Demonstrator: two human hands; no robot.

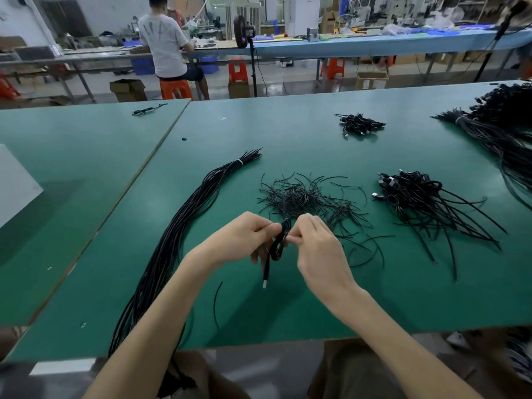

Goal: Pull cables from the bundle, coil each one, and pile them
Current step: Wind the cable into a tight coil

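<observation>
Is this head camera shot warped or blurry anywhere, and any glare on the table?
Head view: wide-angle warp bows the green table and the blue bench; the left hand, right hand and coiled cable are sharp, background slightly soft; even light, soft shadows, no harsh glare.

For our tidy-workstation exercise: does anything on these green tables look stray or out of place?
Yes. One lone cable lies on the left table, far from every pile. A single twist tie lies alone near the front edge, apart from the twist-tie heap. Nothing looks damaged.
</observation>
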